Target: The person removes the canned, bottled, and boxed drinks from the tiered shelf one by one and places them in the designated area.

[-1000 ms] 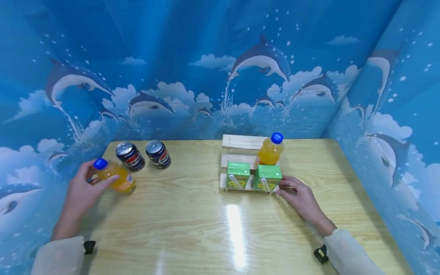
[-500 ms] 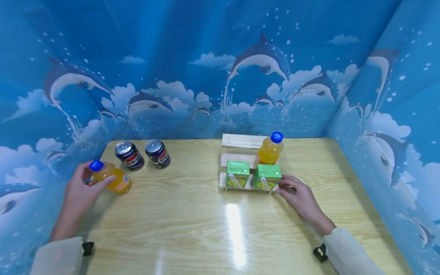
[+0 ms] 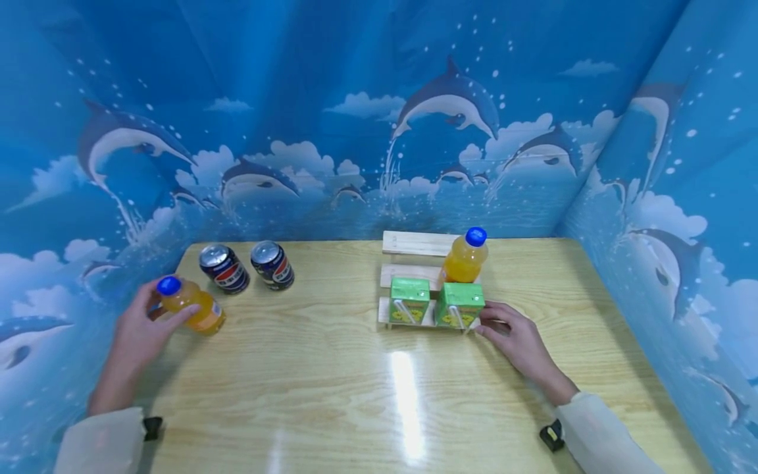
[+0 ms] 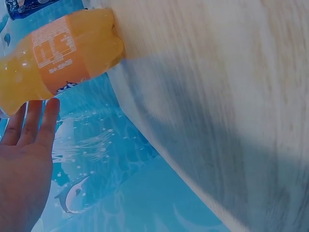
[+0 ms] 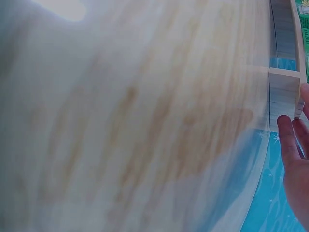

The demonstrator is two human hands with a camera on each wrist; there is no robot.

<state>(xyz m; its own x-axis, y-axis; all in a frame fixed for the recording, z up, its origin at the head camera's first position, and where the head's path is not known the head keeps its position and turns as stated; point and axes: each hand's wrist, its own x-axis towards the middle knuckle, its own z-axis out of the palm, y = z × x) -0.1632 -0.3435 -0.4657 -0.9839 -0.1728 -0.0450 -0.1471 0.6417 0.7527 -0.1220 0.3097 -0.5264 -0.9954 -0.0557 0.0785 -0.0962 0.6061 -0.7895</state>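
Note:
In the head view my left hand (image 3: 139, 329) holds a bottle of orange drink (image 3: 192, 306) with a blue cap, thumb across its near side. The left wrist view shows fingers (image 4: 46, 128) against the bottle (image 4: 82, 53), whose base is close to the tabletop. My right hand (image 3: 518, 345) grips the near right end of a stepped wooden rack (image 3: 417, 243); in the right wrist view its fingertips lie at the rack's end (image 5: 285, 92). Two green drink cartons (image 3: 410, 299) with straws stand on the lowest step. A second orange drink bottle (image 3: 464, 260) stands behind the right carton.
Two dark soda cans (image 3: 225, 270) stand side by side at the back left, just beyond the held bottle. The wood-grain table (image 3: 331, 382) ends at a blue dolphin-print curtain (image 3: 331, 118) behind and on both sides.
The left hand and its bottle have shifted slightly to the left, the bottle leaning a little more in view. The right hand, rack, cartons and cans stay put.

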